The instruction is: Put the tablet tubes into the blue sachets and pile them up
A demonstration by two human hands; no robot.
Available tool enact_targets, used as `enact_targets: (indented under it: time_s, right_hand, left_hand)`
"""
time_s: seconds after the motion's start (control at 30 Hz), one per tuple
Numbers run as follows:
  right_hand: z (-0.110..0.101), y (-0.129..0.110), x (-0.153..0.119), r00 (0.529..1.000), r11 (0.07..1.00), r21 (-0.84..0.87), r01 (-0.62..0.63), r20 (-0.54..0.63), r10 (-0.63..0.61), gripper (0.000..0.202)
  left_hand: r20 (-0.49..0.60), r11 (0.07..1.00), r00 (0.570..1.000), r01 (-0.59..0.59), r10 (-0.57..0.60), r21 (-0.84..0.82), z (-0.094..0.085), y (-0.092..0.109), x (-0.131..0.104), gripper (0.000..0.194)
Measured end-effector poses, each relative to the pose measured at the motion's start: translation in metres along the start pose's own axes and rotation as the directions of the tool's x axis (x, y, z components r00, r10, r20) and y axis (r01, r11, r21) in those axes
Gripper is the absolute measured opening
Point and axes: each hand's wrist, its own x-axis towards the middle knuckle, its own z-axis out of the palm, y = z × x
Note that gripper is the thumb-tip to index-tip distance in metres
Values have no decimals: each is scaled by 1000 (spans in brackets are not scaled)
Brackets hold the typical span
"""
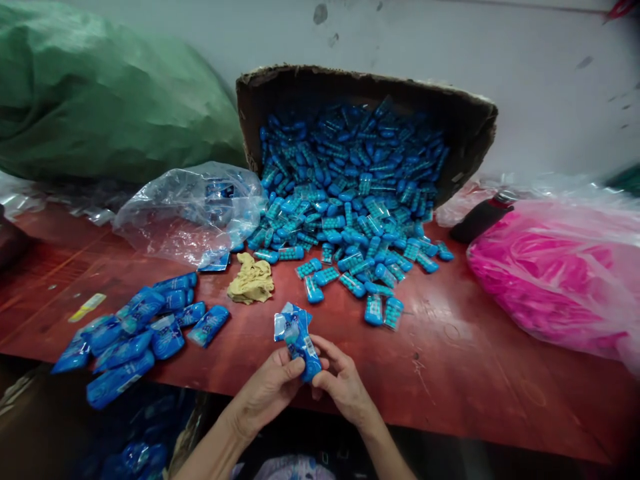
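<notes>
Between my two hands, over the table's front edge, is a blue printed packet [304, 350] with a flat, shiny flap at its top. My left hand [280, 380] grips its left side, thumb on the front. On the other side my right hand [343, 377] pinches it near the lower end. To the left lies a pile of similar blue printed packets [133, 327]. Ahead, many small blue pieces with green dotted faces in clear wrap [350, 227] spill onto the table. A crumpled yellowish cloth or glove [251, 279] rests just beyond my hands.
A cardboard box [465, 120] lies on its side on the red table [475, 367], its pieces pouring out. Left are a clear plastic bag [165, 207] and a big green sack [110, 100]. A pink-filled bag [550, 273] and dark bottle [483, 217] stand right. An open box [40, 427] sits below left.
</notes>
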Motion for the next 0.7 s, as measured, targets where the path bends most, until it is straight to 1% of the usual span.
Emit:
enact_targets:
  time_s: [0.13, 0.23, 0.3, 0.33, 0.37, 0.4, 0.43, 0.47, 0.5, 0.53, 0.57, 0.63, 0.67, 0.7]
  right_hand:
    - [4, 7, -1, 993, 988, -120, 95, -64, -103, 43]
    - [8, 13, -1, 981, 961, -248, 120, -119, -153, 41]
    - [9, 14, 0, 979, 937, -326, 127, -113, -172, 40]
    - [10, 13, 0, 978, 919, -370, 134, -101, -184, 39]
    - [9, 10, 2, 975, 894, -423, 148, -91, -204, 37]
    - [8, 7, 3, 969, 858, -487, 163, -84, -232, 35]
    - [7, 4, 6, 960, 811, -558, 176, -84, -266, 33]
    - [5, 0, 9, 950, 756, -629, 182, -86, -300, 30]
    - [4, -4, 13, 942, 695, -696, 180, -82, -326, 29]
    - [3, -7, 17, 937, 630, -757, 174, -70, -342, 28]
    - [3, -10, 23, 936, 560, -813, 160, -55, -346, 28]
    - [5, -12, 35, 942, 399, -910, 111, -31, -333, 28]
    - [7, -12, 41, 947, 313, -947, 75, -31, -319, 26]
    - [9, -12, 47, 951, 229, -973, 33, -40, -305, 23]
  left_hand:
    - [-174, 999, 984, -49, 47, -8, 13, -11, -1, 21]
    - [-241, 997, 968, -77, 69, -21, 17, -20, 0, 21]
    - [-301, 993, 950, -104, 85, -49, 15, -18, 0, 19]
    - [-356, 989, 930, -129, 93, -77, 12, -14, -1, 17]
    - [-426, 979, 898, -171, 109, -110, 8, -6, -3, 15]
    - [-511, 964, 851, -225, 122, -145, 3, 5, -6, 14]
    - [-581, 936, 801, -301, 145, -181, -3, 19, -11, 19]
    - [-644, 901, 744, -385, 175, -200, -9, 34, -17, 32]
    - [-683, 869, 703, -448, 195, -212, -16, 49, -24, 42]
    - [-715, 825, 649, -535, 260, -185, -23, 63, -31, 52]
    - [-730, 791, 610, -591, 309, -159, -29, 74, -37, 57]
    - [-740, 769, 587, -621, 329, -150, -39, 86, -45, 57]
    - [-738, 781, 594, -607, 322, -148, -41, 85, -45, 53]
    - [-729, 807, 614, -572, 302, -147, -41, 81, -44, 47]
